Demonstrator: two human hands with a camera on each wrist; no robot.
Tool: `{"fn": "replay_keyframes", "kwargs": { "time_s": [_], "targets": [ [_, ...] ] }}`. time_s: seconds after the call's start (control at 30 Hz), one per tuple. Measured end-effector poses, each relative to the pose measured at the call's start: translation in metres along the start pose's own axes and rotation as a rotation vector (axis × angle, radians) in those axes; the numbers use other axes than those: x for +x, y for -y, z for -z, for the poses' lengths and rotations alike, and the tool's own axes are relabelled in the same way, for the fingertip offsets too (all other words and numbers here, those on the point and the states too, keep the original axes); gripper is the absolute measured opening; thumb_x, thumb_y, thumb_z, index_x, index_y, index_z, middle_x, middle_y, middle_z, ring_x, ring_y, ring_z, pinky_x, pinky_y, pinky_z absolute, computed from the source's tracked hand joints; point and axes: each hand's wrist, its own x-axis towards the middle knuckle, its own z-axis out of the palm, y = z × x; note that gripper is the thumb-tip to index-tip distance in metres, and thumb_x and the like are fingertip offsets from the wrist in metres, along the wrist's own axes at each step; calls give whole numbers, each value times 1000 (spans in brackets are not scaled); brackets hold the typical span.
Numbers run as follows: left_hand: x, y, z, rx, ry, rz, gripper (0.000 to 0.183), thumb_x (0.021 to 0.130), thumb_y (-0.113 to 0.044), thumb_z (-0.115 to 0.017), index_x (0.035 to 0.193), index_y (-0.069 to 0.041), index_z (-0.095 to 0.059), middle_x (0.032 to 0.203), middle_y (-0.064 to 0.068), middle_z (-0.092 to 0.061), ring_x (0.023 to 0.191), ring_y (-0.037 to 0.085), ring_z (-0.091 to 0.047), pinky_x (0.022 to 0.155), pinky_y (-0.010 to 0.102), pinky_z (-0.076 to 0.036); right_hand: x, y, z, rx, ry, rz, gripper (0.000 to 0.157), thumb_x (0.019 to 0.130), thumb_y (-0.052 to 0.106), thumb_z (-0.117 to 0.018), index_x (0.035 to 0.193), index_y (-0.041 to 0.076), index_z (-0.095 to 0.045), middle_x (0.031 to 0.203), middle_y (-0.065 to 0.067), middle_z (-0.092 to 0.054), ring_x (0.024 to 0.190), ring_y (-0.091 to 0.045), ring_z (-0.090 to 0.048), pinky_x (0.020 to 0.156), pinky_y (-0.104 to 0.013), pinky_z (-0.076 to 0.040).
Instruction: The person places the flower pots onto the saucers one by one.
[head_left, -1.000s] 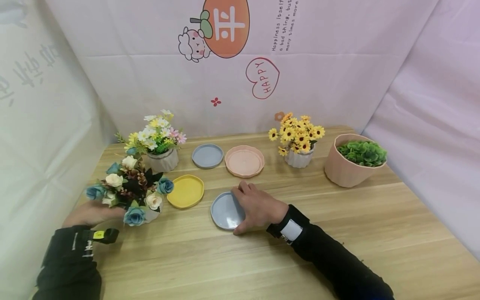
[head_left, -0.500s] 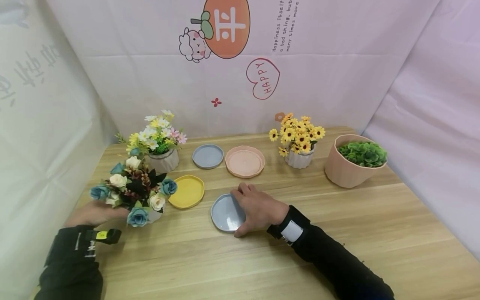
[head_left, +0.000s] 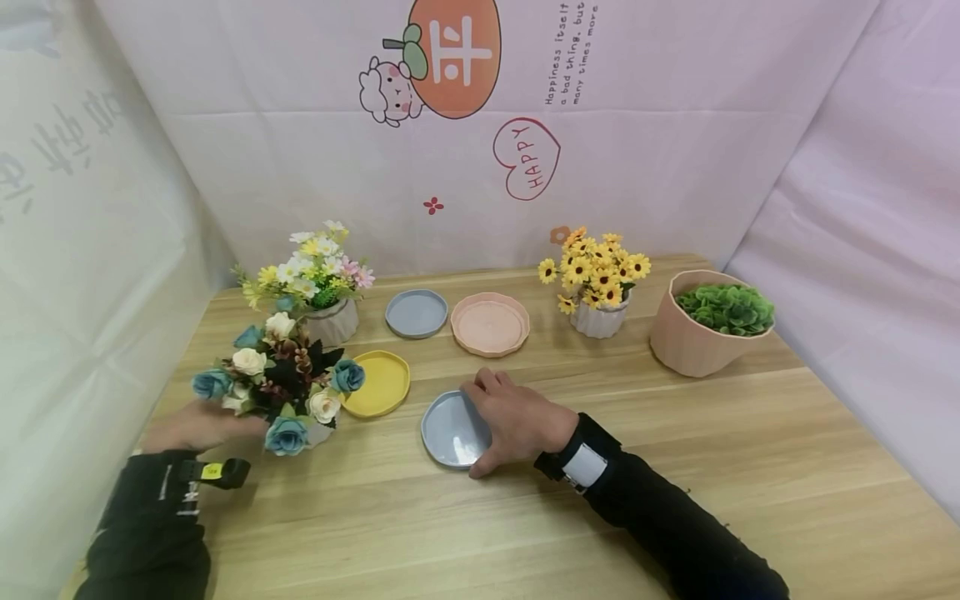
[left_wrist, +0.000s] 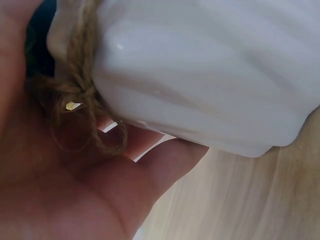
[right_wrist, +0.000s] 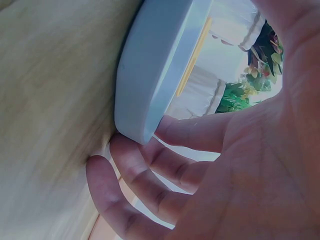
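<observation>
My left hand grips a white flowerpot with artificial blue and cream roses. In the left wrist view, brown twine is tied round the pot, and thumb and fingers lie along its side. The blooms cover the fingertips in the head view. A round blue-grey saucer lies on the table in front of my right hand. That hand holds it by its right edge, thumb at the near side and fingers at the far side. The right wrist view shows fingertips against the saucer's wall.
A yellow saucer is partly behind the roses. Behind stand a daisy pot, a second blue-grey saucer and a pink saucer. Further right are a yellow sunflower pot and a big pink planter with green leaves.
My left hand has shifted a little to the right with the rose pot, which now overlaps more of the yellow saucer. The held blue-grey saucer has slid very slightly nearer to me.
</observation>
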Motion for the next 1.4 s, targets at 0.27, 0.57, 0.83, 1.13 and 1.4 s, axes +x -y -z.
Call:
{"fn": "replay_keyframes", "kwargs": {
  "time_s": [0.27,0.57,0.83,1.13,1.4],
  "targets": [
    [-4,-6,-5,-10,-62,31,130,93,-73,-64,148,33,-13,150,58,-21,136,74,-35,111,73,-44,0,0,0,3,1,-2,109,71,56,-95,155,9,-43,133,-7,-49,119,-23,-47,94,-36,-56],
    [-7,-11,-6,-71,-72,17,130,93,-71,-66,152,30,-10,152,57,-19,138,73,-33,111,73,-44,-1,0,-1,3,-9,2,108,71,56,-95,154,9,-44,133,-8,-49,120,-24,-47,94,-37,-56],
    [-6,-13,-9,-101,-74,14,131,93,-69,-69,153,28,-6,154,57,-18,139,73,-33,112,72,-44,-2,2,-1,-11,-26,16,108,70,56,-95,152,7,-46,131,-9,-50,119,-24,-48,92,-38,-57],
    [-6,-18,-13,-76,-104,8,128,89,-69,-72,154,26,-16,153,55,-26,136,71,-40,106,71,-49,-2,5,-1,-19,3,5,109,72,58,-94,154,8,-44,139,-10,-49,125,-24,-46,96,-38,-58],
    [-6,-25,-19,-76,-114,-26,125,89,-68,-74,156,22,-18,153,53,-30,136,70,-42,105,72,-49,-2,5,-5,-30,-7,15,109,73,62,-91,154,8,-43,140,-10,-49,124,-25,-46,97,-37,-57]
  ]
}}
